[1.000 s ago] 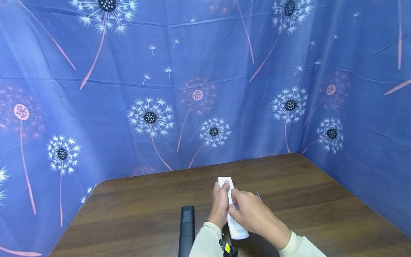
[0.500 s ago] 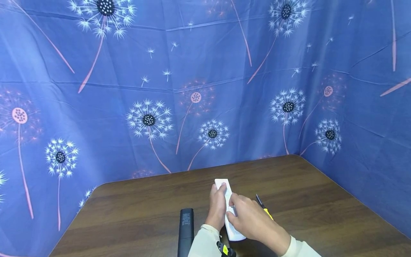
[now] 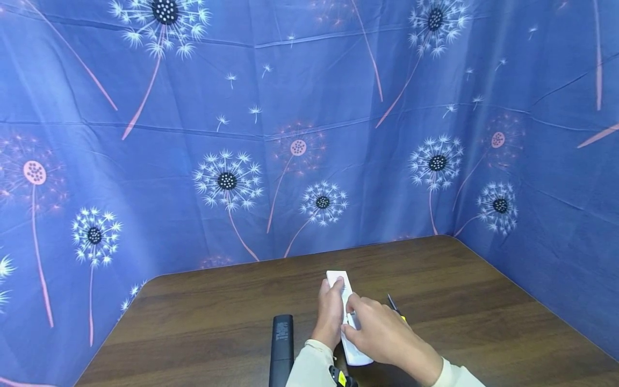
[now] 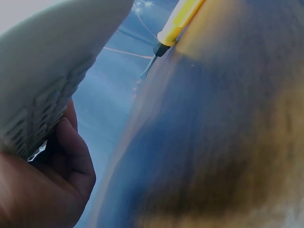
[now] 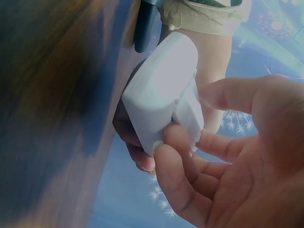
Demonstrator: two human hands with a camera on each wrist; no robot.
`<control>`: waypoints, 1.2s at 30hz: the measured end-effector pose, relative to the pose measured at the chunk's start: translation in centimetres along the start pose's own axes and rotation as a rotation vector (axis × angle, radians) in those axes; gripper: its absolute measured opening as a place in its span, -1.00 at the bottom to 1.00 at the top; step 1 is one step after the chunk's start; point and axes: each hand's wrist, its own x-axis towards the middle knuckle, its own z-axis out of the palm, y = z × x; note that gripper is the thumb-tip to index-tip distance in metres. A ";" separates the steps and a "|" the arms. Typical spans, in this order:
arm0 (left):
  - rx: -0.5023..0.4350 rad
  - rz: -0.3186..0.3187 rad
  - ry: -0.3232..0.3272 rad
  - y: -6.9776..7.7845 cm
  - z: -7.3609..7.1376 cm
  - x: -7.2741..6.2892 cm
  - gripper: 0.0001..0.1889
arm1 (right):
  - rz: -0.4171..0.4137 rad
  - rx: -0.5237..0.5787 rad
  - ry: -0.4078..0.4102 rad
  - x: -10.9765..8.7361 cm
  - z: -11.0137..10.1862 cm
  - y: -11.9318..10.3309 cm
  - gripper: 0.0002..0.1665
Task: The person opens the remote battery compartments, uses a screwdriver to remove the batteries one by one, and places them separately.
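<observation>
A white remote control (image 3: 357, 355) is held above the table with its back up; its rows of buttons face down in the left wrist view. My left hand (image 3: 330, 314) grips it along the left side, thumb on the far part of the back. My right hand (image 3: 382, 329) pinches the battery cover (image 5: 190, 116), which sits at an angle to the body of the remote in the right wrist view. The right fingers partly hide the cover. Beyond the right hand lies a screwdriver (image 4: 179, 23) with a yellow handle, partly hidden by that hand in the head view.
A black remote control (image 3: 282, 344) lies back up on the wooden table (image 3: 208, 322), left of my left forearm. Blue cloth (image 3: 309, 107) with dandelion prints hangs behind and to the right of the table. A black and yellow strap (image 3: 340, 376) circles the left wrist.
The right hand shifts slightly over the white remote's back, and more of the cover area shows below its fingers. The screwdriver has come further into view. The left hand keeps its grip.
</observation>
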 end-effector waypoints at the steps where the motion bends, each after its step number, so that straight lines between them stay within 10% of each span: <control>1: -0.001 0.001 -0.001 0.0 0.0 0.0 -0.65 | 0.000 0.000 0.001 0.0 0.0 0.0 -0.67; 36: -0.005 -0.027 -0.008 -0.1 -0.1 0.0 -0.57 | 0.019 0.092 -0.002 0.1 -0.6 0.4 -0.73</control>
